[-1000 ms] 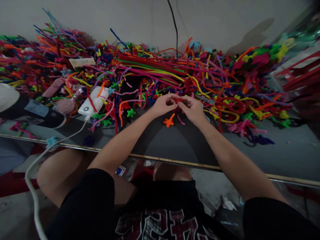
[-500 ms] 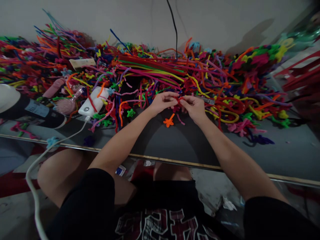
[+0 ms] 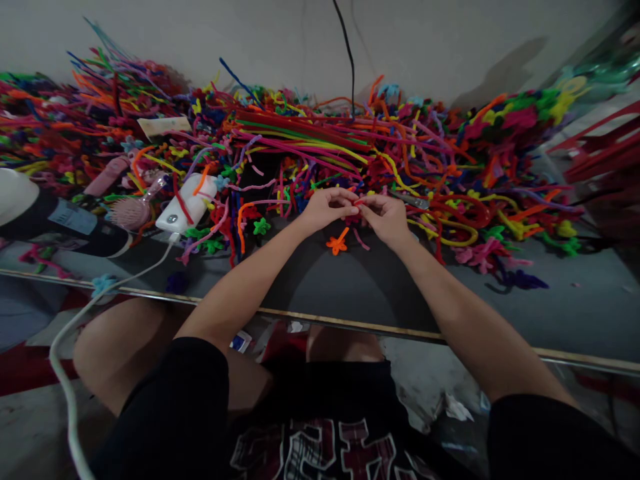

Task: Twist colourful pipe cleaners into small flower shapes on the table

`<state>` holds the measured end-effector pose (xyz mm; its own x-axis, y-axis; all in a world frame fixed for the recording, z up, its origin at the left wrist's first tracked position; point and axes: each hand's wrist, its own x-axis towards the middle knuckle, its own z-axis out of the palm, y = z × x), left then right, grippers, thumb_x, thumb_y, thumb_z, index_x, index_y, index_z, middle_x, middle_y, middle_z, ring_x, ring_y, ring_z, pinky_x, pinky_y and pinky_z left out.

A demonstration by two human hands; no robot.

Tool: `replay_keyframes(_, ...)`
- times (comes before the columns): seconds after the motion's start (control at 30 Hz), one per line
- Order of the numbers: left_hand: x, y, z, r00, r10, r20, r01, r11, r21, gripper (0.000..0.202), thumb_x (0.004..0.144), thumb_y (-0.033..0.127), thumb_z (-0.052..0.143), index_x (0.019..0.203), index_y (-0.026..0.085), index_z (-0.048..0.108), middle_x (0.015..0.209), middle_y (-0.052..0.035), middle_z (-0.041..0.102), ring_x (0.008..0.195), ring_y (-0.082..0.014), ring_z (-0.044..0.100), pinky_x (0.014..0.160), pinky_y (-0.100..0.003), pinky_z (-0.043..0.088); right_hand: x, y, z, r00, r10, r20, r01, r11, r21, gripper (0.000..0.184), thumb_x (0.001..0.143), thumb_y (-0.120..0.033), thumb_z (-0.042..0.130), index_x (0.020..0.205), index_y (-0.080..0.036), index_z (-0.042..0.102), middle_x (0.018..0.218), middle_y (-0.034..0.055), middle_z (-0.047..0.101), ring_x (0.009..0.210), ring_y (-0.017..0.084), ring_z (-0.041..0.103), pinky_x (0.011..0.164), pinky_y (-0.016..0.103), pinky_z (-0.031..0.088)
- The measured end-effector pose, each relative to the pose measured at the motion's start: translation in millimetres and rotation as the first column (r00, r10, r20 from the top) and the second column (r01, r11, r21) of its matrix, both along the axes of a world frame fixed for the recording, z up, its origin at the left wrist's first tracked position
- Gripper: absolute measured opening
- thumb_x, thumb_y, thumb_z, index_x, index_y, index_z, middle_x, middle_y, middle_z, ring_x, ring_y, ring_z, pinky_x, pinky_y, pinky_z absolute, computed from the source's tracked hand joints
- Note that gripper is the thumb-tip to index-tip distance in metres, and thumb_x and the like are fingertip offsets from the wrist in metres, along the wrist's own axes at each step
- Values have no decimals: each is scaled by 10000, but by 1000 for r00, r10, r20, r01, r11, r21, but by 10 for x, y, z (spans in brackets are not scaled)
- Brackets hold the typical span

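Between the fingertips of both hands is a small red pipe cleaner (image 3: 358, 202), mostly covered by the fingers. My left hand (image 3: 327, 208) pinches it from the left, and my right hand (image 3: 386, 217) pinches it from the right, the fingertips of the two almost touching. Just below them on the dark table lies an orange pipe-cleaner flower (image 3: 337, 245) with a short stem. A pink pipe-cleaner piece (image 3: 361, 239) lies beside it. Behind the hands rests a bundle of long straight pipe cleaners (image 3: 310, 137) in red, green, pink and yellow.
Heaps of coloured pipe cleaners (image 3: 435, 143) line the wall. At left are a dark bottle (image 3: 65, 220), a pink hairbrush (image 3: 133, 212) and a white power bank (image 3: 187, 203) with a white cable (image 3: 125, 283) running over the table edge (image 3: 345, 323). Scissors (image 3: 415, 200) lie right of the hands.
Both hands have shifted slightly downward, the fingertips drawing closer together around the red pipe cleaner. Less of the red shows now. The things on the table look unmoved.
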<state>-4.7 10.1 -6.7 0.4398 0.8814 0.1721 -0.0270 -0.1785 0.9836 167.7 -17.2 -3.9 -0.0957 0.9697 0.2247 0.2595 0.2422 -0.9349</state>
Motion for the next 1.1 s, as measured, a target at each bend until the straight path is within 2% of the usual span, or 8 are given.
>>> replay_keyframes(0.23,22,-22,-10,999,31,-39,-29,999,39,277,723,291,754,923,124,660,707,-6,659,593,-70,585,613,-230,480,-2,-27,-24,1000,-10,23,8,998,58,257,725,-425,691,804,-182,660,724,35,666,585,135,586,562,302,488)
replay_keyframes(0.47,40,-11,-49,997,60,-52,-55,994,92,254,769,336,710,910,130,665,682,-4,648,565,-70,572,592,-230,475,-2,-19,-39,999,-44,14,43,999,29,236,725,-408,688,804,-196,620,717,14,648,539,113,559,518,276,469)
replay_keyframes(0.73,51,14,-61,994,113,0,-113,991,75,206,839,330,642,915,138,645,722,-8,658,502,-48,540,526,-204,445,-23,-9,-25,998,-33,-56,32,999,-22,412,683,-572,702,853,-201,646,688,4,636,479,100,513,442,262,419)
replay_keyframes(0.87,51,22,-79,994,107,36,-109,992,67,248,807,353,679,916,133,648,727,-9,657,525,-50,552,545,-205,457,-22,15,-25,994,-27,-107,24,999,-27,402,654,-544,739,839,-199,647,642,-11,620,453,93,502,414,248,399)
replay_keyframes(1.1,46,36,-116,996,54,73,-59,996,61,327,711,317,766,951,129,651,809,-33,687,665,-91,623,657,-258,525,9,59,-40,985,-65,-162,56,997,-61,289,696,-480,736,821,-234,654,546,-30,583,425,104,491,398,252,381)
